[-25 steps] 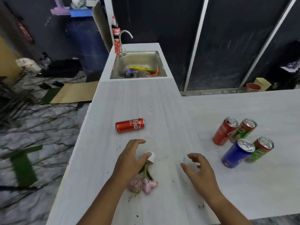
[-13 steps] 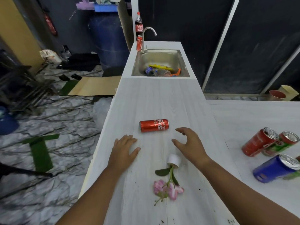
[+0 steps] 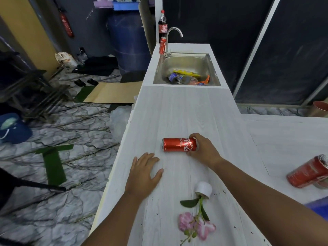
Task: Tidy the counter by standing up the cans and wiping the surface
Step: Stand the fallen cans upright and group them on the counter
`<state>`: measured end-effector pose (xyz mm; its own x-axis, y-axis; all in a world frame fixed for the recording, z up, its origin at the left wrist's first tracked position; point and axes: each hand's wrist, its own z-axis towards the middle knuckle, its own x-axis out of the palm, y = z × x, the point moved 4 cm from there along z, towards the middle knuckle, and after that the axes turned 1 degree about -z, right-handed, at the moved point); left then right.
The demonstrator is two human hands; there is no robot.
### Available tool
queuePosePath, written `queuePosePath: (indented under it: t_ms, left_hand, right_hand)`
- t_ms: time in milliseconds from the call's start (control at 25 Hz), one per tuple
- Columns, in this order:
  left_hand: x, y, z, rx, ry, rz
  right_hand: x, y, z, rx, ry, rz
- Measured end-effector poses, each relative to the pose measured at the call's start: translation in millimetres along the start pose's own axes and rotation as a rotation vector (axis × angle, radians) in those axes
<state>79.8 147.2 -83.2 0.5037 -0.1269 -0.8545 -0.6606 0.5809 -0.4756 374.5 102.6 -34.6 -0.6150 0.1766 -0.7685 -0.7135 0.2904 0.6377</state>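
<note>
On the table (image 3: 177, 112), we are now gripping the fallen can (image 3: 177, 144) we were reaching for with our right hand (image 3: 204, 148), left hand (image 3: 142, 173) resting flat, ready to stand it.

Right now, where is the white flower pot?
Head view, lower centre: the white pot lies tipped on the counter, between the lying red can and the pink flowers.

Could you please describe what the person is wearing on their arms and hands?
Nothing is worn: the left hand and right hand are bare, without gloves, rings, watch or bracelet showing, and no sleeve is in view above either wrist.
</note>
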Motion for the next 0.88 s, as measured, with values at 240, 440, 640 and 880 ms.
queuePosePath:
  t_ms: [240,440,640,880]
  left_hand:
    - [-2.0,-1.1,1.8,-0.018,0.003,-0.003]
    - [-3.0,-4.3,0.1,-0.022,0.027,0.009]
    - [-10.9,-20.9,3.5,-0.058,0.050,0.005]
    - [-2.0,-144.5,-0.1,0.080,-0.027,-0.129]
  right_hand:
    - [-5.3,0.7,-30.4,-0.011,-0.072,0.218]
    - [-27.3,8.9,-79.4,-0.051,-0.230,0.327]
    - [-56.1,2.0,-135.5,-0.034,-0.359,0.402]
    - [-93.5,-17.2,-210.7,0.047,-0.534,0.466]
